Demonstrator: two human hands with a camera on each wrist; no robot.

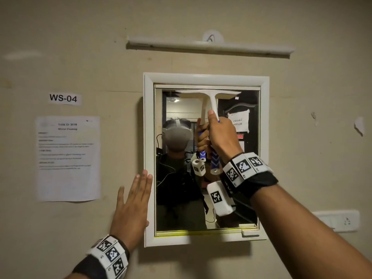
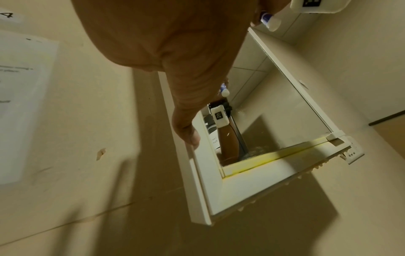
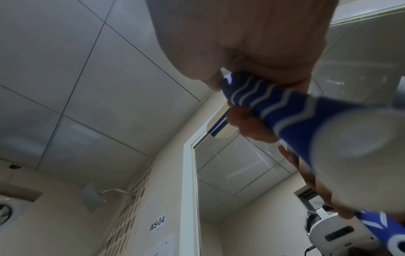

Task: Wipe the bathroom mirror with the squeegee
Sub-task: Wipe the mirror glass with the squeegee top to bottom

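Now the squeegee was held by the right hand at the mirror's 12 o'clock edge; the flat, released left hand steadied the frame. Even downward pressure was needed.

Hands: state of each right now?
Left hand: open, fingers straight, flat against the mirror frame.
Right hand: closed around the squeegee handle.

Squeegee: white T-shaped head, blue-and-white handle, upright, blade across the mirror's top edge. Mirror: rectangular, white-framed, wall-mounted.
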